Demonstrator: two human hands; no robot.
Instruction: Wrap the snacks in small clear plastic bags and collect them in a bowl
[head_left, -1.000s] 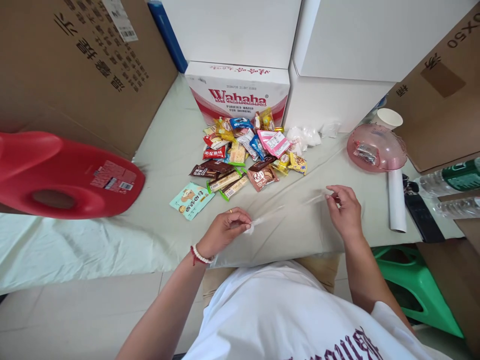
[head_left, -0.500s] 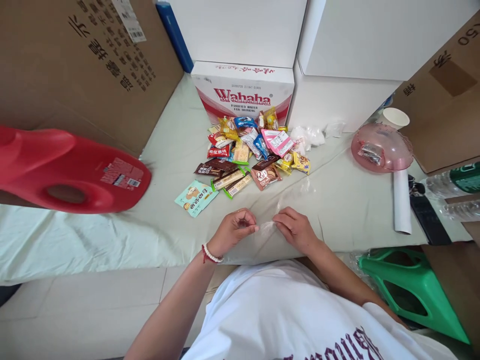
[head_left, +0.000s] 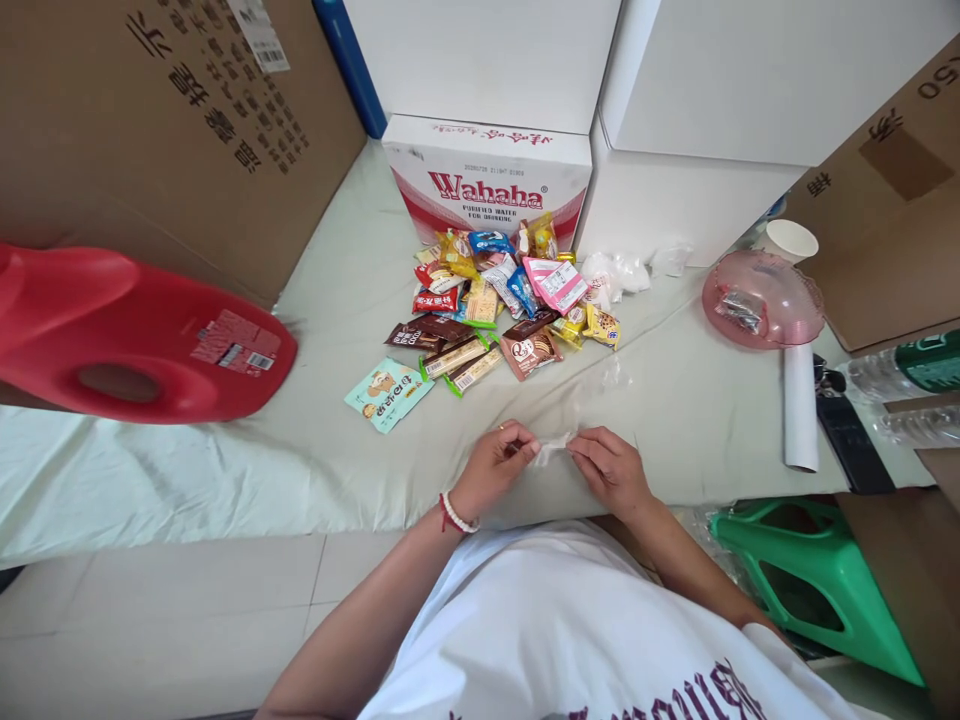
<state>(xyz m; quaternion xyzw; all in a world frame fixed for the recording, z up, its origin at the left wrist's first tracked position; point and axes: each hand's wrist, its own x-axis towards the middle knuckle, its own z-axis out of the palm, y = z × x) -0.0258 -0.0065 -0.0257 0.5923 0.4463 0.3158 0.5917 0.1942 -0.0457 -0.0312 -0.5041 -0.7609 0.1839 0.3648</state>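
Note:
A thin clear plastic bag (head_left: 556,441) stretches between my two hands, just above the front of the table. My left hand (head_left: 498,466), with a white beaded bracelet at its wrist, pinches the bag's left end between thumb and fingers. Its other end is gripped by the closed fingers of my right hand (head_left: 611,468). Beyond my hands lies a heap of wrapped snacks (head_left: 487,290). Closest to my left hand is a light-blue snack packet (head_left: 388,393), lying flat beside two green-ended wafer bars (head_left: 474,370).
Behind the snacks stands a Wahaha water carton (head_left: 487,180). A large red jug (head_left: 150,340) is at the left. To the right are crumpled clear bags (head_left: 619,275), a pink bowl (head_left: 765,300), a paper cup (head_left: 787,240), a white roll (head_left: 801,410) and a green stool (head_left: 825,580).
My left hand has moved right and now pinches the plastic bag, which is drawn into a strip between both hands. My right hand has shifted slightly right.

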